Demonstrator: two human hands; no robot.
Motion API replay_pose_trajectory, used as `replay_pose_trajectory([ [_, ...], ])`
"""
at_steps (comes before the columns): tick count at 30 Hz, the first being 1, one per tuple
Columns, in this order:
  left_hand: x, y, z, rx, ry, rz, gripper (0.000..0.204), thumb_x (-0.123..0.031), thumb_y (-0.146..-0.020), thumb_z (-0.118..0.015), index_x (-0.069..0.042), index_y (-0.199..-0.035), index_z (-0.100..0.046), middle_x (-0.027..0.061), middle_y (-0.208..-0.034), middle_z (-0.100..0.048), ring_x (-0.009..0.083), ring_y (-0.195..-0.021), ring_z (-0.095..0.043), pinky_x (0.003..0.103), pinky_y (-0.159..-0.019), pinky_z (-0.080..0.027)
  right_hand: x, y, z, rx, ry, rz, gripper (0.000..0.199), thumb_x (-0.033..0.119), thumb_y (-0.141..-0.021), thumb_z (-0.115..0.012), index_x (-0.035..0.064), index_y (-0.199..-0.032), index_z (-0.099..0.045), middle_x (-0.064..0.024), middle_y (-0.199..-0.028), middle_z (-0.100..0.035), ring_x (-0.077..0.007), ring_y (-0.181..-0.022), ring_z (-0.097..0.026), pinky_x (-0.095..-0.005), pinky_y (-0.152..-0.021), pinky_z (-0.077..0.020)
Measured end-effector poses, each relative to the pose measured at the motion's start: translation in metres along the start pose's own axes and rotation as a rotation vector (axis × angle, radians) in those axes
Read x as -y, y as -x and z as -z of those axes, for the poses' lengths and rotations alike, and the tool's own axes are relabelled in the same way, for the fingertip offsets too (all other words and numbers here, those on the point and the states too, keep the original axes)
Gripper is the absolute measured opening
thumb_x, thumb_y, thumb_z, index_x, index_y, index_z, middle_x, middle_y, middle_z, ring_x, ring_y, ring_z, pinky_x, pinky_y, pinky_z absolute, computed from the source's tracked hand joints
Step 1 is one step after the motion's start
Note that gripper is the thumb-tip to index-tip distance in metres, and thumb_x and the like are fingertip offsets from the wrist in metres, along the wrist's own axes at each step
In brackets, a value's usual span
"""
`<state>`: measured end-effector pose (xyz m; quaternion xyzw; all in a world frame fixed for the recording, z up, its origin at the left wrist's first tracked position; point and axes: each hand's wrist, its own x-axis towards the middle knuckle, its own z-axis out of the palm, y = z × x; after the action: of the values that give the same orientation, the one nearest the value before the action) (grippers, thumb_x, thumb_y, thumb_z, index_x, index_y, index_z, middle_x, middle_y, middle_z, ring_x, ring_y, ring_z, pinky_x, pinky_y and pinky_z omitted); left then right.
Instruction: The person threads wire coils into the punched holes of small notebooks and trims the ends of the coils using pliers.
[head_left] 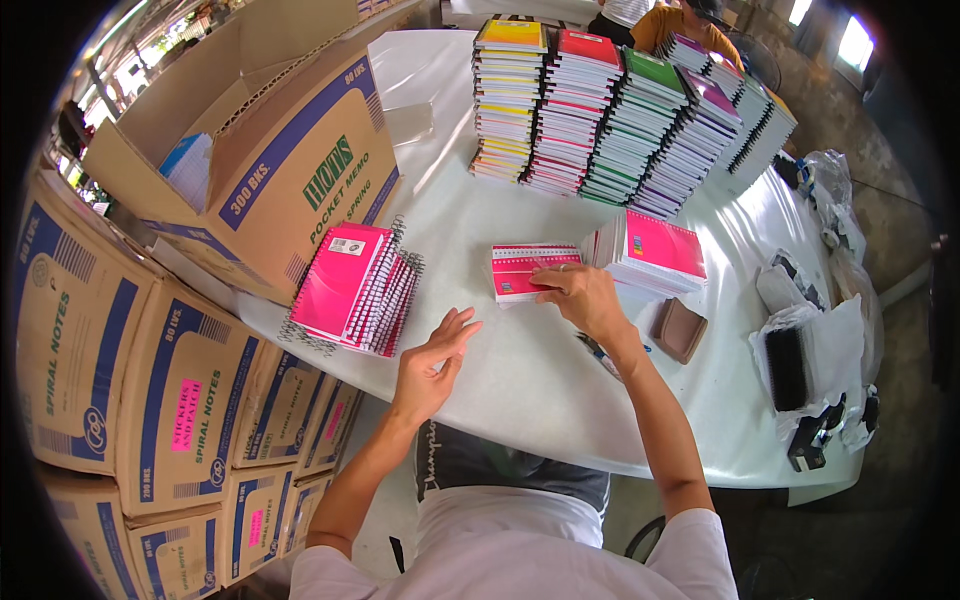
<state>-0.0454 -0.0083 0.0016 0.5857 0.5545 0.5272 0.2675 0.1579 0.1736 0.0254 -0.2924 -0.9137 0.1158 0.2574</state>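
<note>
My left hand (433,368) hovers over the near edge of the table, fingers stretched out and holding nothing. Close by, to its left, lies a pile of spiral-bound pink notebooks (347,280) with wire coils along the sides. My right hand (590,300) reaches to a small pink notebook (515,284) lying flat, with white dotted rows across its upper part. Its fingers are drawn together on the notebook's right side; whatever they pinch is too small to make out. Beside that hand a thick stack of pink-covered notebooks (664,243) leans over, white page edges fanned to the left.
Tall notebook stacks (580,120) in yellow, red, green and purple line the far side. An opened carton (310,180) stands left; closed cartons (190,390) pile below it. A brown pouch (679,331) lies right, bagged black items (790,368) beyond. Another person (690,28) sits at the back.
</note>
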Motion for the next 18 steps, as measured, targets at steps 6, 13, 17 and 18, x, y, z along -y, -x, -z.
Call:
replay_pose_trajectory([
  [6, 0.005, -0.001, -0.004, 0.038, 0.144, 0.145, 0.036, 0.000, -0.097, -0.056, -0.003, -0.132, -0.060, 0.0165, -0.139, -0.058, 0.0306, -0.136, -0.048, 0.035, -0.111, -0.040, -0.004, -0.001, -0.001, 0.010, 0.034, 0.040, 0.020, 0.016, -0.081, -0.073, 0.0092, -0.100, -0.073, -0.0108, -0.091, -0.073, -0.0306, -0.080, -0.069, -0.0423, -0.064, -0.0535],
  [13, -0.010, -0.042, -0.003, 0.117, 1.133, 0.767, 0.057, -0.033, -0.102, -0.056, -0.001, -0.147, -0.040, 0.0180, -0.139, -0.055, 0.0240, -0.123, -0.060, 0.039, -0.104, -0.049, 0.003, 0.014, 0.004, -0.202, 0.371, 0.375, 0.040, 0.015, -0.083, -0.069, 0.0062, -0.122, -0.063, -0.0124, -0.113, -0.069, -0.0284, -0.099, -0.069, -0.0355, -0.074, -0.0590],
  [17, 0.009, -0.046, -0.014, 0.269, 0.927, 0.681, 0.062, -0.035, -0.101, -0.057, 0.000, -0.148, -0.038, 0.0180, -0.136, -0.056, 0.0237, -0.126, -0.057, 0.040, -0.105, -0.048, 0.050, 0.061, 0.014, -0.051, 0.286, 0.386, 0.047, 0.021, -0.083, -0.072, 0.0040, -0.125, -0.061, -0.0154, -0.127, -0.063, -0.0286, -0.119, -0.060, -0.0383, -0.097, -0.0524],
  [18, 0.001, -0.041, -0.014, 0.287, 0.883, 0.657, 0.053, -0.025, -0.103, -0.055, 0.000, -0.148, -0.040, 0.0152, -0.136, -0.057, 0.0208, -0.127, -0.056, 0.038, -0.104, -0.047, 0.063, 0.066, 0.025, -0.045, 0.172, 0.313, 0.050, 0.023, -0.083, -0.073, 0.0031, -0.126, -0.060, -0.0166, -0.129, -0.061, -0.0294, -0.122, -0.057, -0.0393, -0.101, -0.0492],
])
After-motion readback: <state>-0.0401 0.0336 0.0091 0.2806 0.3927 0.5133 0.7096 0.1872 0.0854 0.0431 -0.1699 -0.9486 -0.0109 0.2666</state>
